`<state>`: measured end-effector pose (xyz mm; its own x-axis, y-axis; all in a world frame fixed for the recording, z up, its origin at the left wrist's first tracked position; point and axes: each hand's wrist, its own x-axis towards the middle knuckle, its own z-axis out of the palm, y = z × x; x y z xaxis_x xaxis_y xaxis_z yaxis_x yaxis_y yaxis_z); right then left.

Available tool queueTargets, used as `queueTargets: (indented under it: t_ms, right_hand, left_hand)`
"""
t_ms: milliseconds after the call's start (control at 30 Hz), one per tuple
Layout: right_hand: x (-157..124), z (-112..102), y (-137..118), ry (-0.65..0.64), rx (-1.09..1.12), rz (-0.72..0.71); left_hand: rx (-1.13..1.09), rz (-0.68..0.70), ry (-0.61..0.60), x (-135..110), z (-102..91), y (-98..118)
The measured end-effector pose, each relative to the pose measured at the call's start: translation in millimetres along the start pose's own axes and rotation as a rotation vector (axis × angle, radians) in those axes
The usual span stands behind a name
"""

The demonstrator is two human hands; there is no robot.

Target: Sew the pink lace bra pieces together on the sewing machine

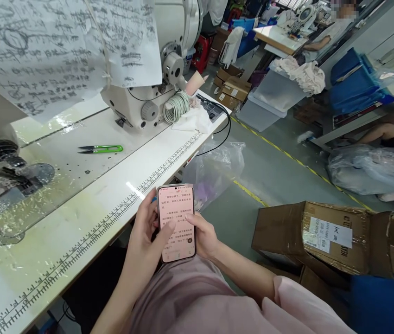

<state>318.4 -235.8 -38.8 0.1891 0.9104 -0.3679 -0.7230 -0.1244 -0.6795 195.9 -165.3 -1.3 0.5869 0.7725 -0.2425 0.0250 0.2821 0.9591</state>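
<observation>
While some of its lettering is covered by thumbs point(164, 237), one phone point(179, 202) is held screen up, just beside the desk point(118, 190). Hands, two: the left hand point(147, 227) with fingers curled closed round one side, the right hand point(204, 235) closed on the other, fingertips hidden behind. At the desk: one green pair of snips point(108, 149); one coil of pale cord point(177, 107); one sewing machine point(137, 104), cut off above, partly behind handwritten paper point(65, 51).

The person's bare left hand point(149, 229) and right hand point(204, 234) number two; the pink-screened rectangular phone point(185, 234), green-handled metal snips point(108, 149) and pale-green cord coil point(177, 107) number one each.
</observation>
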Motion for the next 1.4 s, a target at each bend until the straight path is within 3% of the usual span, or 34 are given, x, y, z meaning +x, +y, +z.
queueTargets:
  t_ms: [133,300,467,600,967,1133,1267,1400]
  right_hand:
    - [-4,4,5,-0.012,-0.004,0.009]
    - [-5,6,6,0.002,0.009,0.046]
    - [-4,8,3,0.018,0.034,0.071]
    - [-1,7,-3,0.019,0.036,0.07]
    - [6,7,-7,0.026,0.042,-0.008]
    - [6,7,-4,0.038,0.049,0.012]
    - [8,5,-2,0.04,0.056,0.035]
    - [10,6,-2,0.044,0.061,0.027]
  left_hand:
    - [0.057,0.061,0.077,26,3.2,19]
    - [0.038,0.005,0.014,36,1.5,21]
    - [-0.043,-0.011,-0.074,24,-3.3,21]
    - [-0.045,-0.053,-0.064,9,-7.5,18]
    - [-0.001,-0.123,-0.147,-27,-5.6,-31]
    - [0.054,-0.165,-0.129,-30,0.6,-24]
    - [0.008,-0.228,-0.177,-31,1.1,-17]
    - [-0.039,-0.235,-0.15,-32,1.0,-18]
